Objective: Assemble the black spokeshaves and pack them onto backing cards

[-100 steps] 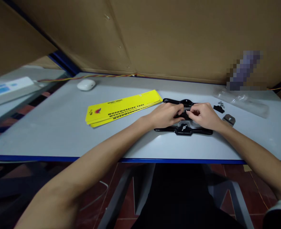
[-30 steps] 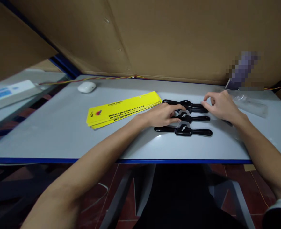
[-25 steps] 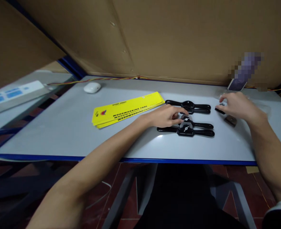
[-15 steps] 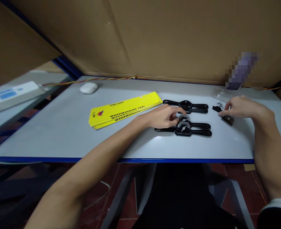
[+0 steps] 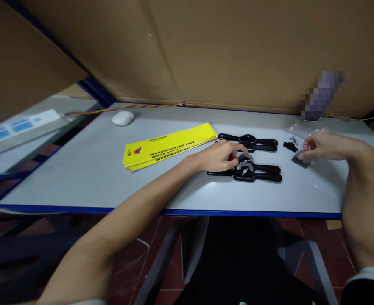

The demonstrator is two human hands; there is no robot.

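My left hand (image 5: 221,154) is closed over the left handle of a black spokeshave (image 5: 266,168), its index finger reaching toward the blade area. Just in front lies another black spokeshave (image 5: 244,174), with a grey blade and a small silver wing screw. Behind them, two more black spokeshave bodies (image 5: 249,142) lie side by side. My right hand (image 5: 322,146) has its fingertips pinched at a dark flat blade (image 5: 298,160) on the table. Beside it are a small black cap piece (image 5: 290,146) and several silver screws (image 5: 293,139).
Yellow printed cards (image 5: 171,146) lie stacked left of the spokeshaves. A white rounded case (image 5: 122,118) sits farther back. Clear plastic bags (image 5: 297,127) and a blurred purple object (image 5: 322,97) are at the back right. A cardboard wall (image 5: 225,55) closes the rear.
My right hand has moved slightly toward me and right, from the black cap piece to the flat blade. My left hand stays at the spokeshaves. The view has shifted slightly.
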